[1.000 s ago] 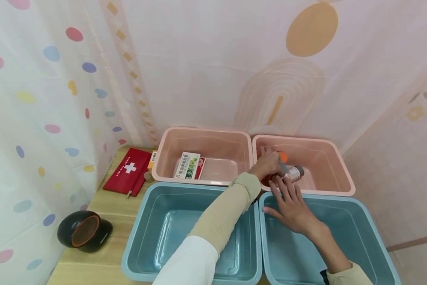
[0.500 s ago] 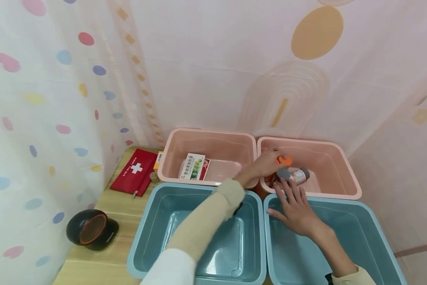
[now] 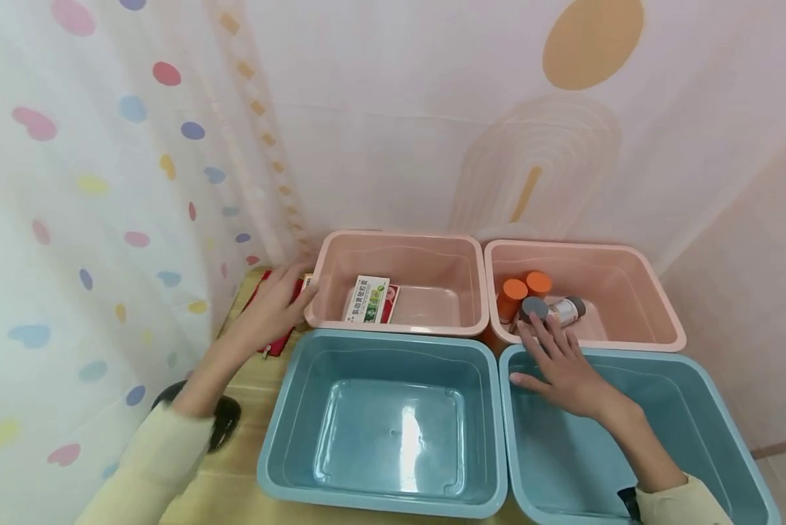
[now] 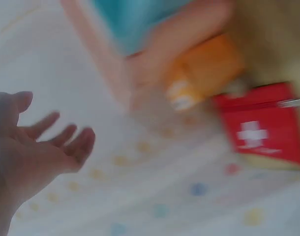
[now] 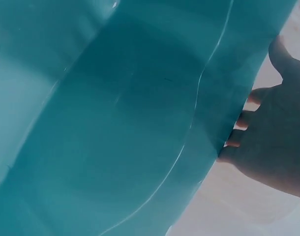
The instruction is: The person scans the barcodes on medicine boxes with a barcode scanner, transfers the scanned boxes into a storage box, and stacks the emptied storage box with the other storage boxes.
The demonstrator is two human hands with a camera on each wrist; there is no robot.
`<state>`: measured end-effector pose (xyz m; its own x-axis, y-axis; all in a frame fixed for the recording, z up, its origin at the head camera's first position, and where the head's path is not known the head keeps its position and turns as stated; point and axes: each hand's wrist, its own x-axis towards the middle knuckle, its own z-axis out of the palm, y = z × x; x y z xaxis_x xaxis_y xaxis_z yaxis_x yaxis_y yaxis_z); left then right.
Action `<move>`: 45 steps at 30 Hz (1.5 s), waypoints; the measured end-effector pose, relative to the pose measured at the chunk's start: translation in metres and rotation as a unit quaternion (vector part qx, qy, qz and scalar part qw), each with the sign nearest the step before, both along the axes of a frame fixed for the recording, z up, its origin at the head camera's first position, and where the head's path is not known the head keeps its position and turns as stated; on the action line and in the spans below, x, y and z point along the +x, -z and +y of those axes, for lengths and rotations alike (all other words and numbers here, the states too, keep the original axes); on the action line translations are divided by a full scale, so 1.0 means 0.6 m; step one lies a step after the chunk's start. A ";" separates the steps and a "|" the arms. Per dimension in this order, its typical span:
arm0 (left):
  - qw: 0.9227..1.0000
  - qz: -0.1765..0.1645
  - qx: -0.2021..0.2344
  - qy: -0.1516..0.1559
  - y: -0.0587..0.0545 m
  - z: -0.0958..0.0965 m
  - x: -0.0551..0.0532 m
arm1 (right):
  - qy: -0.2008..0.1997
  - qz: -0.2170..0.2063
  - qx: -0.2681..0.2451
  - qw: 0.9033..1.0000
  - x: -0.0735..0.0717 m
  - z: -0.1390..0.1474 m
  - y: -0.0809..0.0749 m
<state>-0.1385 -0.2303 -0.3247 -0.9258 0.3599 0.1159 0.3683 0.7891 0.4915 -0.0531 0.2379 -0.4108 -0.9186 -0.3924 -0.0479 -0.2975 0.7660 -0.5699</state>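
My left hand (image 3: 270,310) is in the air above a red first-aid pouch (image 3: 276,345), fingers spread and holding nothing. The left wrist view shows the same pouch (image 4: 275,125) with its white cross, beside a blurred orange box (image 4: 209,69). My right hand (image 3: 566,375) reaches over the rim between the right blue tub (image 3: 636,357) and the right pink tub (image 3: 662,306). Its straight fingers lie near a grey-capped bottle (image 3: 534,308); touch cannot be told. Two orange-capped bottles (image 3: 514,290) stand behind it, and a white-labelled bottle (image 3: 566,311) lies on its side.
The left pink tub (image 3: 426,244) holds a white-and-green medicine box (image 3: 369,299) and a red box (image 3: 390,302). A second blue tub (image 3: 393,503) stands in front. A black object (image 3: 225,423) sits on the wooden table (image 3: 235,481), partly behind my left forearm. A patterned curtain (image 3: 380,146) hangs behind.
My left hand has let go of an orange-capped bottle in the right pink tub and swung left to above the pouch. My right hand has stayed at the tub rim.
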 end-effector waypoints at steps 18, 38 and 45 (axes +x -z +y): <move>0.957 -0.247 0.136 -0.073 0.136 -0.042 0.187 | 0.009 -0.056 0.097 0.994 0.086 0.015 -0.117; 0.964 -0.229 0.123 -0.059 0.154 -0.085 0.222 | 0.057 0.194 0.054 0.978 0.200 -0.132 0.064; 0.977 -0.177 -0.004 -0.121 0.136 -0.087 0.212 | 0.140 0.150 -0.035 0.978 0.187 -0.154 0.053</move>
